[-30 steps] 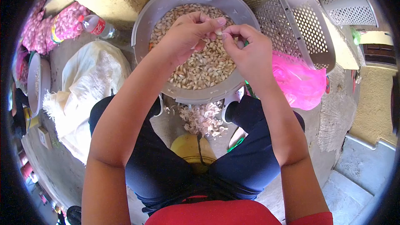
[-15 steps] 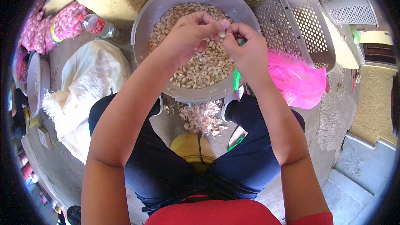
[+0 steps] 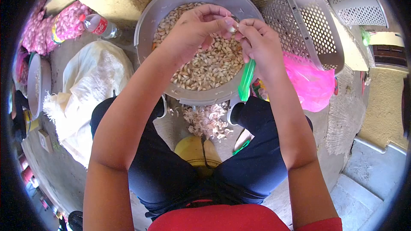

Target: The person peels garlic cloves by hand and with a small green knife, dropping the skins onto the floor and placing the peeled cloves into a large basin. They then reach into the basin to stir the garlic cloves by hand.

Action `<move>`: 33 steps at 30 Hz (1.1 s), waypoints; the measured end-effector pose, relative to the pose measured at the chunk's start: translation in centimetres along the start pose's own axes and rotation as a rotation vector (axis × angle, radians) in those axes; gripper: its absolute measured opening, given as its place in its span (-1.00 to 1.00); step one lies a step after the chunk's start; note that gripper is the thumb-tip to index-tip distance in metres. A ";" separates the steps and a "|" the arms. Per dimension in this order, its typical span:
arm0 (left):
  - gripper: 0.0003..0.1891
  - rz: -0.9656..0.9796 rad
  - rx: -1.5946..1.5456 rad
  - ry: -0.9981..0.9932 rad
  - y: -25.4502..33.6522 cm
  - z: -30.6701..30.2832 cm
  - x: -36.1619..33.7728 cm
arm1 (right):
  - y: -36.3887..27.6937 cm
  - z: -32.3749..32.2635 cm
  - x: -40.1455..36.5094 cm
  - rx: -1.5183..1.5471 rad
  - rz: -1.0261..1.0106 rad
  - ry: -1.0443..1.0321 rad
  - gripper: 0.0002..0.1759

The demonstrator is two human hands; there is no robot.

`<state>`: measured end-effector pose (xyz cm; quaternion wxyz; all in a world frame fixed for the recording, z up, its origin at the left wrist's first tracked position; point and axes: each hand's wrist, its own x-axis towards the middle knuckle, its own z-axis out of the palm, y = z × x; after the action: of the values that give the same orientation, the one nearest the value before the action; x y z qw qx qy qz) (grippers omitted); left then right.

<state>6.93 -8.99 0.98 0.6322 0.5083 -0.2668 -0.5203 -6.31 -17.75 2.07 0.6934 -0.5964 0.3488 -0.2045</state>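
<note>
Over the tub my left hand (image 3: 195, 30) pinches a pale garlic clove (image 3: 231, 29) between thumb and fingers. My right hand (image 3: 260, 45) is closed, its thumb and forefinger meeting at the clove's right side. A bright green handle (image 3: 246, 82) sticks out below my right hand; it looks like that of a small knife, and its other end is hidden in the fingers. Beneath both hands, many loose garlic cloves (image 3: 209, 68) fill the bottom of a large grey tub (image 3: 147, 21), with bits of skin near the far wall.
Garlic peelings (image 3: 207, 119) lie on the floor between my feet, near a yellow container (image 3: 197, 152). On the right are a grey perforated basket (image 3: 295, 21) and a pink plastic bag (image 3: 310, 83). To the left are a white sack (image 3: 92, 77), a Coca-Cola bottle (image 3: 100, 26) and pink net bags (image 3: 70, 21).
My right hand has moved slightly right and turned, so more of the green handle shows. My left hand has shifted a little up, still pinching the clove.
</note>
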 end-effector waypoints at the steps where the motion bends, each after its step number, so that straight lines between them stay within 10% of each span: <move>1: -0.79 0.020 0.023 0.035 0.1 0.1 0.0 | -0.1 0.0 -0.1 0.048 0.016 -0.028 -0.76; 22: -0.85 0.199 0.323 0.004 0.9 -0.5 -0.4 | 1.0 0.9 -0.1 -0.281 -0.164 0.086 -0.72; 33: -0.84 -0.074 0.257 -0.186 0.8 -1.3 -0.1 | 0.9 0.0 0.3 0.011 -0.077 -0.126 -0.79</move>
<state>8.34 -8.41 1.26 0.5150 0.5441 -0.3694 -0.5497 -6.25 -17.79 1.09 0.7087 -0.6173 0.2804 -0.1950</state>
